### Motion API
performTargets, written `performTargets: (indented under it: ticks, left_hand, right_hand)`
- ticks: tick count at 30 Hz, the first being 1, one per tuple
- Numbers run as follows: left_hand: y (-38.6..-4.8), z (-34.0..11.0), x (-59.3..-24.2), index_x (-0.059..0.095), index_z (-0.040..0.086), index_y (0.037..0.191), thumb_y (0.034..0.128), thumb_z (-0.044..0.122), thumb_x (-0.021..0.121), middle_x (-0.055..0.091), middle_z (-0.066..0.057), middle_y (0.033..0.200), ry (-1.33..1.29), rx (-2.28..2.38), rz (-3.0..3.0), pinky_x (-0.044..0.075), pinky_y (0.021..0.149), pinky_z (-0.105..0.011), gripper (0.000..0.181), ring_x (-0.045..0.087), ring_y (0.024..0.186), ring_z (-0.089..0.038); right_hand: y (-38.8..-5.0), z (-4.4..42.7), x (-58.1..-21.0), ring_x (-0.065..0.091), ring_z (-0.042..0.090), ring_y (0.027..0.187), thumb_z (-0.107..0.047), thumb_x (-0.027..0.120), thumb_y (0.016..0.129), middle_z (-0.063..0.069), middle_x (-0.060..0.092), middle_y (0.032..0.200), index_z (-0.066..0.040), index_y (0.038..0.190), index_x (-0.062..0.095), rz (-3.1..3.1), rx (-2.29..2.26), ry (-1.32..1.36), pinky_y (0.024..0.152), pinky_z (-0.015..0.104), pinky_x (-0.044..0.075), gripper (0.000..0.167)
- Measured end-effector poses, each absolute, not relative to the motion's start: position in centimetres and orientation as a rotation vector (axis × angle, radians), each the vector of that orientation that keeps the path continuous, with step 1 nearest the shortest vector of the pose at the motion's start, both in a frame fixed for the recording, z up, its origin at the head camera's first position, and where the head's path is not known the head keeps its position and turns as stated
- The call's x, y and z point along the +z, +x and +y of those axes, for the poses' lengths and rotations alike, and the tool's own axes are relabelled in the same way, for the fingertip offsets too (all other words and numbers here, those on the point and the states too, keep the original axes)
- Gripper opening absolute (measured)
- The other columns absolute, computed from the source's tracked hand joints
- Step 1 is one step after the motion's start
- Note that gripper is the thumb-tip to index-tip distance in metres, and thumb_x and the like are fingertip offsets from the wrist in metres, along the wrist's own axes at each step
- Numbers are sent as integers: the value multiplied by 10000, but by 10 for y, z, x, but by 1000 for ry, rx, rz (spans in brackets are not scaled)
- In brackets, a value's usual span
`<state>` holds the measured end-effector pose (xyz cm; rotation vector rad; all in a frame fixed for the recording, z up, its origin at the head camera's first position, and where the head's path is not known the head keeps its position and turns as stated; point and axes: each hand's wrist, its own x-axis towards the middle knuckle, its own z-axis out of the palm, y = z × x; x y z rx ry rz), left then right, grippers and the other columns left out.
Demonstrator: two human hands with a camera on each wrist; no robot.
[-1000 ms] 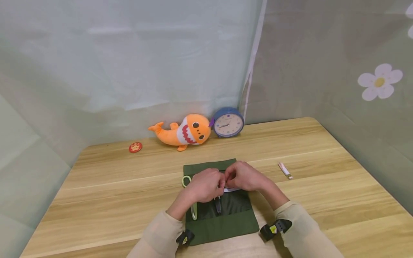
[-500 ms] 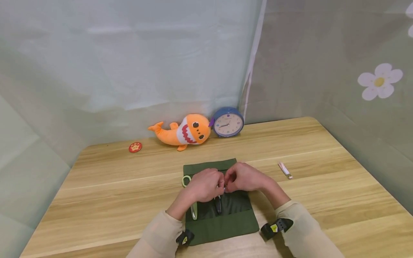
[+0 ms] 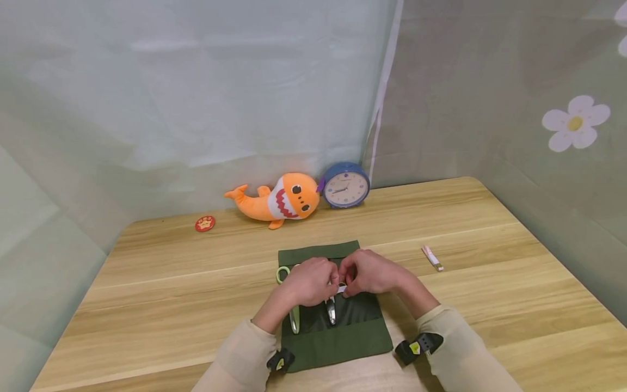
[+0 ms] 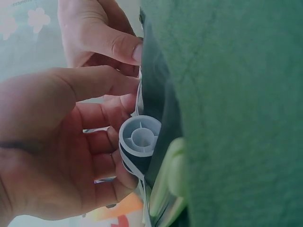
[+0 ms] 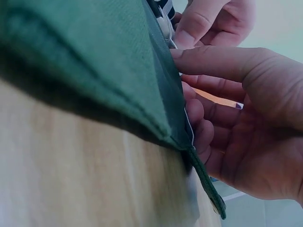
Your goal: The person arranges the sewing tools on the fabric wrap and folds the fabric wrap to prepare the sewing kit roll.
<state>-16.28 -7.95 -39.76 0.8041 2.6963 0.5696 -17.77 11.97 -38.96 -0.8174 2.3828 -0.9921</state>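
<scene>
I have both arms angled inward from the lower edge of my head view, the left sleeve (image 3: 242,356) and right sleeve (image 3: 465,351) ending short of the wrists. The left hand (image 3: 312,281) and right hand (image 3: 370,271) sit knuckles up, fingertips just beside each other; whether they touch, I can't tell. From my left wrist view I read the left thumb (image 4: 106,81) stretched nearly straight toward the fingertips, the other fingers bent in a row beneath it. My right wrist view gives me a similar pose: right thumb (image 5: 215,61) extended, fingers curled underneath. I see both hands pinching.
</scene>
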Motion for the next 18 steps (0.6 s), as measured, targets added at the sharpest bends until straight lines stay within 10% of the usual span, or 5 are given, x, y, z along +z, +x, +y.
performTargets:
  ticks: [18]
  left_hand:
    - [-149,-76,-370,664,147,781,886,140,805,615,35,782,716,520,2652,459,679,-301,176,550,736,-146]
  right_hand:
    - [-176,118,-391,544,36,669,-35,845,757,-84,594,722,-146,861,719,2440,-911,-911,635,221,462,198]
